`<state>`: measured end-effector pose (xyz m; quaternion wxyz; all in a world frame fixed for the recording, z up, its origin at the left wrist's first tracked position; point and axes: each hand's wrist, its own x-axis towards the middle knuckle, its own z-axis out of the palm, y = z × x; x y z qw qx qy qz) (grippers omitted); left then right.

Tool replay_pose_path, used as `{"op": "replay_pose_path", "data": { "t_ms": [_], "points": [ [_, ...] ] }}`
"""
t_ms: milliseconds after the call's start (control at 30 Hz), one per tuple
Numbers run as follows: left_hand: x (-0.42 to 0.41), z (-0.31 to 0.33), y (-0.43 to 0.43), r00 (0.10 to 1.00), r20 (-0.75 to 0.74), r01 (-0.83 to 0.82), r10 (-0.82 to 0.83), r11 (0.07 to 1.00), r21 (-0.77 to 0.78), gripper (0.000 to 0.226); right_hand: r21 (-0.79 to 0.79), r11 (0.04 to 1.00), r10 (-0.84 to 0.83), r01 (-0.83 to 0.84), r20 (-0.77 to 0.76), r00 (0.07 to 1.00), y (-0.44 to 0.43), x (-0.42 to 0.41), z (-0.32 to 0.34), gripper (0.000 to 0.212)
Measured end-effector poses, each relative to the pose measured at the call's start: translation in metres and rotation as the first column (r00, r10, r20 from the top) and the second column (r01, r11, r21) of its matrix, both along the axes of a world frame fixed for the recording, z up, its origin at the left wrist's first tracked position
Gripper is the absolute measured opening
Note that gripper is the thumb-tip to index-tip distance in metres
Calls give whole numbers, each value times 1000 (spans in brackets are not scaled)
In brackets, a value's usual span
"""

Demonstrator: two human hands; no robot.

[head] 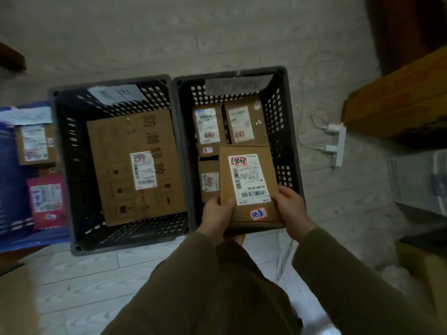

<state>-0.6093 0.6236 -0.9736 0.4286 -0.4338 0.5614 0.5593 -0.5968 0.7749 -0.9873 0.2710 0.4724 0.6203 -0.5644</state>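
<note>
I hold a small cardboard parcel (249, 165) with a white shipping label above the near half of the right black crate (287, 131). My left hand (216, 217) grips its near left corner, thumb on top. My right hand (291, 209) grips its near right edge. Under the parcel, three smaller labelled boxes (209, 128) lie inside that crate. The left black crate (72, 151) holds one large flat carton (121, 170) with printed characters and a label.
A blue bin (11, 180) at the far left contains a brown box and a pink parcel. A white power strip (337, 143) with cables lies on the tiled floor to the right. Brown cartons (396, 102) and a pale mesh basket (416, 180) stand at the right edge.
</note>
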Motion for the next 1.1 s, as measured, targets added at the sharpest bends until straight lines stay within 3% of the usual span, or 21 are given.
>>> {"op": "replay_pose_path", "data": {
  "t_ms": [167,267,367,667,933,1100],
  "points": [
    [5,-97,29,997,43,65,-66,998,13,34,103,991,80,-84,46,996,29,6,-88,21],
    [12,-146,46,990,100,100,-102,995,21,33,172,971,137,-167,172,976,46,9,-136,29],
    [18,-189,60,980,139,140,-143,990,34,29,192,956,168,-221,258,951,57,14,-174,24],
    [19,-273,75,976,74,205,-205,979,10,33,359,872,237,-334,288,928,62,8,-243,23],
    [5,-276,63,983,89,153,-159,986,68,35,251,950,138,-183,188,972,67,15,-245,35],
    [-12,-263,45,946,95,301,-310,949,99,42,153,988,-26,-3,183,983,59,17,-231,38]
  ]
}}
